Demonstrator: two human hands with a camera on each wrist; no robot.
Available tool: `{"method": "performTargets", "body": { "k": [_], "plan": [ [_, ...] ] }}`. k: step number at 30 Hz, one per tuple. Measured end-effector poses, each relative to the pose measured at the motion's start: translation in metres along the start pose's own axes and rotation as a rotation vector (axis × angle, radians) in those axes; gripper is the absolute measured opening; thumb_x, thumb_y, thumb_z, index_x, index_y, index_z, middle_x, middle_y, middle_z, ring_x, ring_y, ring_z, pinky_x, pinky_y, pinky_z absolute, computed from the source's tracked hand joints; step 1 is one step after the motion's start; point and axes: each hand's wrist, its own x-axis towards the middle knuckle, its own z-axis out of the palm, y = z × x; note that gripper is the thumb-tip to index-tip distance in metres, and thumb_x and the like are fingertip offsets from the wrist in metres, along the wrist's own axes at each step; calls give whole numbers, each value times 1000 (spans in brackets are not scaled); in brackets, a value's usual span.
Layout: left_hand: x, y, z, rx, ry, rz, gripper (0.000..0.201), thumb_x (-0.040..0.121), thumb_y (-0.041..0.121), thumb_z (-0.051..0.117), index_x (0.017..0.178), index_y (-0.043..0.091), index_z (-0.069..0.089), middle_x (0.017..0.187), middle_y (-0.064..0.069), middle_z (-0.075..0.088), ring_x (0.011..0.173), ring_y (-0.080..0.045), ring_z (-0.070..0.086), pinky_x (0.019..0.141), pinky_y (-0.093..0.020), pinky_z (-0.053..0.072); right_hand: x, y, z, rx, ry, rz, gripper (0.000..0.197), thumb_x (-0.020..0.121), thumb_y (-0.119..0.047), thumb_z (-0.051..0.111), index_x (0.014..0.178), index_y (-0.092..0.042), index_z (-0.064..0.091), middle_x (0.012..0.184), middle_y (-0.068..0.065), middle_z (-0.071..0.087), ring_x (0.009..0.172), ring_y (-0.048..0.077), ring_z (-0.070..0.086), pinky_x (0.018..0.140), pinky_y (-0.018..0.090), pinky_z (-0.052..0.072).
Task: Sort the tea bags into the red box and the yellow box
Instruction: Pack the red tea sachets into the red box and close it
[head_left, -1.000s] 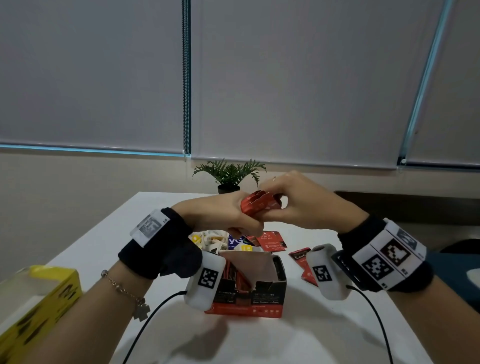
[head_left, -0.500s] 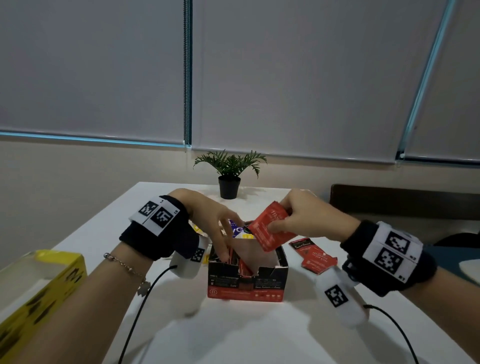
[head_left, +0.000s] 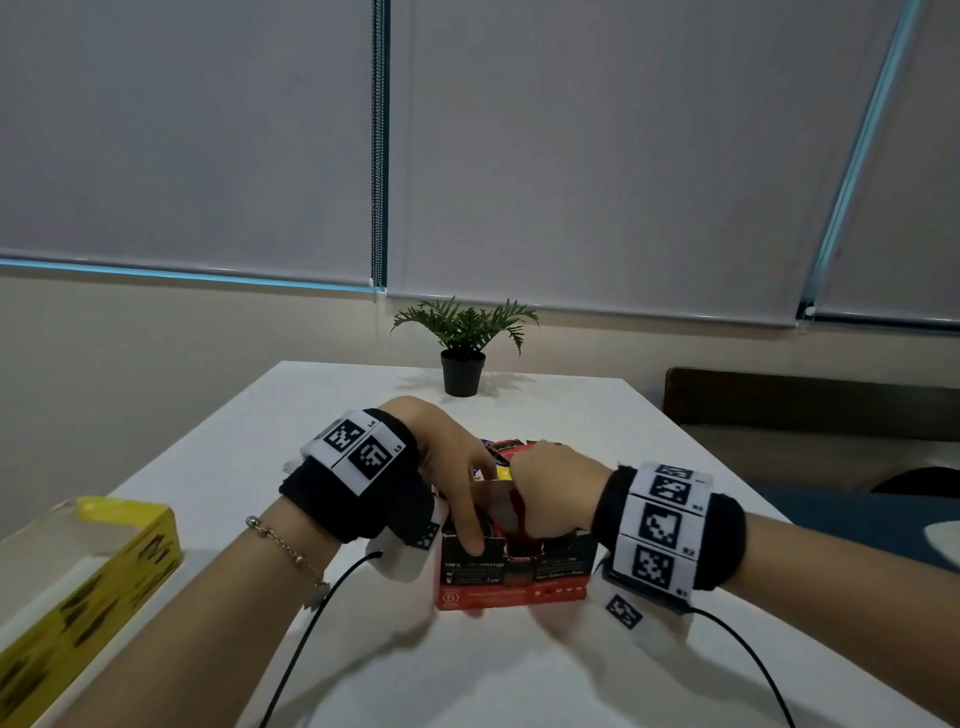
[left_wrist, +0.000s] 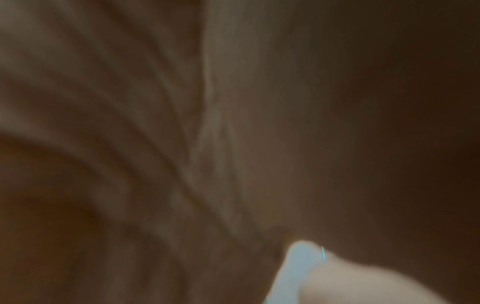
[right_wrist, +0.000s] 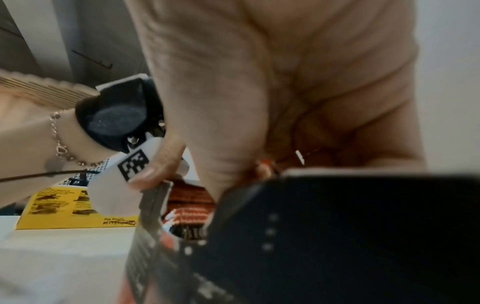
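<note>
The red box (head_left: 514, 592) stands open on the white table (head_left: 519, 675) in front of me. My left hand (head_left: 453, 470) reaches over its left rim, thumb (head_left: 472, 544) on the front wall and fingers inside, gripping that wall. My right hand (head_left: 546, 499) is down in the box's opening, fingers curled round red tea bags (head_left: 519, 515) that are mostly hidden. The right wrist view shows more red tea bags (right_wrist: 189, 205) packed inside the red box (right_wrist: 337, 226). The yellow box (head_left: 78, 587) lies open at the table's left edge. The left wrist view is only blurred skin.
Loose tea bags (head_left: 501, 451) lie just behind the red box. A small potted plant (head_left: 462, 348) stands at the table's far end. A dark bench (head_left: 805, 405) runs along the right. Black cables (head_left: 311, 623) trail from both wrists toward me.
My right hand has come down with the red tea bags from above the box into its opening. My left hand has shifted to grip the box's left front wall.
</note>
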Motion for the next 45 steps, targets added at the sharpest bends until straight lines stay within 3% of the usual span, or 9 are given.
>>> {"method": "performTargets", "body": {
  "k": [6, 10, 13, 16, 22, 30, 39, 42, 45],
  "plan": [
    [3, 3, 1, 10, 15, -2, 66, 67, 46, 83, 125, 27, 56, 121, 5, 64, 110, -19, 62, 98, -35, 49, 17, 4, -3, 148, -168, 40, 28, 84, -21, 68, 107, -5, 67, 89, 9, 67, 72, 21, 61, 74, 32, 56],
    [3, 1, 0, 37, 14, -34, 77, 62, 54, 83, 128, 28, 53, 122, 6, 64, 108, -17, 62, 100, -39, 49, 28, 16, -12, 456, -410, 119, 47, 81, -24, 76, 120, -3, 62, 113, 16, 70, 100, 29, 70, 93, 40, 56],
    [2, 0, 0, 48, 15, -41, 80, 61, 56, 82, 130, 29, 52, 123, 6, 63, 110, -18, 61, 100, -40, 48, 23, 22, -21, 620, -574, 136, 33, 93, -24, 63, 116, -1, 61, 110, 16, 69, 98, 28, 67, 97, 38, 53],
    [2, 0, 0, 44, 6, -42, 79, 62, 56, 82, 129, 28, 52, 122, 6, 63, 110, -18, 61, 100, -41, 48, 19, 29, -22, 686, -689, 129, 15, 97, -16, 56, 106, -5, 61, 101, 12, 67, 85, 20, 67, 82, 28, 56],
    [1, 2, 0, 47, 2, -37, 77, 63, 56, 81, 129, 28, 52, 125, 6, 62, 111, -17, 61, 101, -39, 48, 22, 24, -10, 466, -595, 113, 25, 89, -28, 69, 108, -12, 64, 125, 17, 65, 116, 33, 63, 104, 43, 48],
    [-1, 3, 0, 44, 3, -41, 75, 66, 53, 81, 131, 28, 51, 127, 6, 61, 111, -17, 60, 100, -39, 48, 19, 37, -26, 571, -428, 46, 27, 85, -27, 74, 96, -3, 69, 93, 8, 75, 79, 16, 72, 80, 22, 58],
    [-6, 2, -3, 97, 13, -32, 74, 72, 50, 78, 136, 27, 48, 133, 6, 56, 118, -17, 55, 104, -39, 44, 19, 120, -54, 722, -79, 179, 29, 92, -24, 66, 106, 2, 68, 96, 14, 76, 87, 26, 75, 81, 33, 60],
    [-6, 0, -3, 96, 10, -26, 77, 72, 47, 79, 139, 30, 44, 136, 6, 53, 122, -18, 53, 106, -40, 43, 20, 142, -30, 553, -110, 311, 31, 89, -22, 70, 113, -3, 65, 103, 12, 71, 91, 26, 72, 80, 36, 60],
    [-6, -1, -4, 97, 4, -22, 83, 71, 44, 81, 142, 31, 38, 138, 6, 51, 123, -18, 52, 107, -40, 42, 19, 151, -3, 394, -232, 399, 61, 81, -31, 78, 132, -11, 52, 109, 8, 65, 93, 20, 68, 84, 35, 59]
  ]
}}
